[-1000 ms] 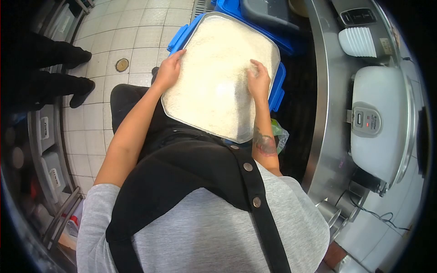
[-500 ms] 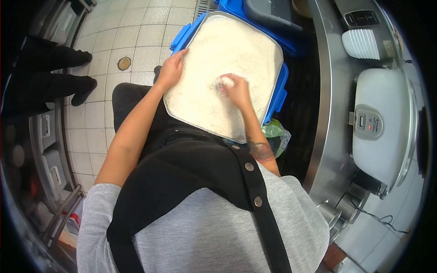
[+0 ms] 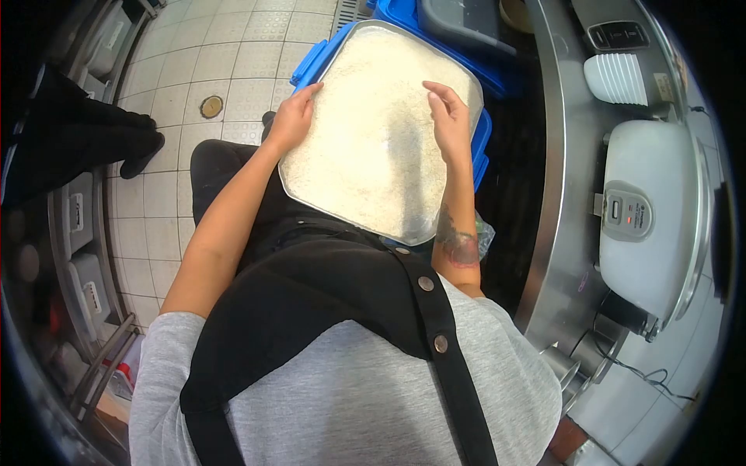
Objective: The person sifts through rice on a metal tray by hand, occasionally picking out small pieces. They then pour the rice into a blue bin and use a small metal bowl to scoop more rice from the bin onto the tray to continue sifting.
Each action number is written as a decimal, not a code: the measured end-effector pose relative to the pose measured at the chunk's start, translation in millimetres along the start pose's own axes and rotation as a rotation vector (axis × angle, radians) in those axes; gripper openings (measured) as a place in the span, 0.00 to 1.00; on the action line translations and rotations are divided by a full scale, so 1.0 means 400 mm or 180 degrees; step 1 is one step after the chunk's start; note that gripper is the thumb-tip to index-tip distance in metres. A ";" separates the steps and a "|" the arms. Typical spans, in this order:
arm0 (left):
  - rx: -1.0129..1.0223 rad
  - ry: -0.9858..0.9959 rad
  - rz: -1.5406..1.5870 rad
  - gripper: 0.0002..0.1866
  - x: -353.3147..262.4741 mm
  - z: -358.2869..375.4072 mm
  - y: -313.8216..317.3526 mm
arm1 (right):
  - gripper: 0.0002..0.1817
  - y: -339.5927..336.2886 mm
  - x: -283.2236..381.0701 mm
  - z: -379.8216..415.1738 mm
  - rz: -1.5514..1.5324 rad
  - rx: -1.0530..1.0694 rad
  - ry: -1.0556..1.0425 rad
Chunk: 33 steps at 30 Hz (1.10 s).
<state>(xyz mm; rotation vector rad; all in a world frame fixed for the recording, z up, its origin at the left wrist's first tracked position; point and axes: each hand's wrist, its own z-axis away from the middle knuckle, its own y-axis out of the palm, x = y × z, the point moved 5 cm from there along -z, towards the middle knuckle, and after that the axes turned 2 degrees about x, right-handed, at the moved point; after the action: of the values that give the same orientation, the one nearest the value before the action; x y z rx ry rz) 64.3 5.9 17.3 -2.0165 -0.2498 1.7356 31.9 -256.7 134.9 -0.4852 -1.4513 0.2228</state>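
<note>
A square metal tray (image 3: pixel 342 218) lies in front of my lap, filled with a wide layer of whitish grains (image 3: pixel 365 101) that look like dry rice. My left hand (image 3: pixel 292 124) grips the tray's left edge, its thumb resting along the rim. Over the right part of the grains hovers my right hand (image 3: pixel 452 120), fingers parted and holding nothing visible. It casts a shadow on the layer. Under the tray, a blue plastic container (image 3: pixel 483 140) shows at both sides.
To the right runs a steel counter (image 3: pixel 556 155) with a large white rice cooker (image 3: pixel 653 248) and stacked white bowls (image 3: pixel 616 79). A person in black trousers (image 3: pixel 85 128) stands at left beside shelving with plastic bins (image 3: pixel 92 299). A round drain (image 3: pixel 211 107) sits in the tiled floor.
My right hand has moved right and away from the tray's middle, and its pinched fingers have opened. My left hand stays on the rim. The other person's legs have shifted slightly.
</note>
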 end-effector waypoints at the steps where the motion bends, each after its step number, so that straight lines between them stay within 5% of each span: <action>1: -0.0001 -0.0005 -0.0001 0.19 0.002 0.000 -0.001 | 0.16 -0.004 -0.041 -0.023 0.0000 0.0005 0.0002; 4: 0.0010 -0.0058 -0.0117 0.20 0.006 -0.001 0.002 | 0.20 -0.035 -0.148 -0.083 0.0996 -0.0793 -0.0212; 7: 0.0006 -0.0021 -0.0108 0.20 0.009 -0.004 -0.001 | 0.21 0.059 -0.194 -0.103 0.1414 -0.0465 -0.0868; 11: -0.0022 -0.0006 -0.0038 0.19 0.007 -0.002 0.003 | 0.23 0.211 -0.134 0.030 0.2498 -0.0199 -0.0887; 14: -0.0038 0.0032 0.0017 0.19 0.003 0.001 0.000 | 0.18 0.256 -0.144 0.078 0.1660 0.0761 -0.0824; 17: 0.0003 0.0006 0.0041 0.19 -0.005 0.001 -0.004 | 0.17 0.230 -0.159 0.077 0.0996 0.0974 -0.0572; 19: 0.0019 -0.0023 0.0029 0.19 -0.004 0.001 -0.003 | 0.19 0.172 -0.113 0.058 0.1093 0.0850 -0.0316; 21: -0.0019 0.0037 0.0004 0.19 -0.001 0.001 -0.003 | 0.18 0.099 -0.082 0.031 0.0051 0.0409 0.0617; 23: -0.0021 0.0015 -0.0028 0.19 0.010 0.000 0.000 | 0.19 0.049 -0.008 0.015 -0.0553 0.0446 0.0214; 27: -0.0011 0.0033 -0.0025 0.19 0.011 -0.002 0.002 | 0.20 -0.031 0.142 0.019 0.0445 0.0302 -0.0796; 33: -0.0025 0.0010 -0.0092 0.19 0.004 0.000 0.001 | 0.15 -0.033 0.131 0.018 -0.0023 0.0051 -0.0660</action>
<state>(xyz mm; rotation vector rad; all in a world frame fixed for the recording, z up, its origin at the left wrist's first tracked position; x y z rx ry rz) 64.6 6.2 15.9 -2.0113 -0.2837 1.7162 29.2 -244.2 188.0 -0.4538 -1.6518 0.2853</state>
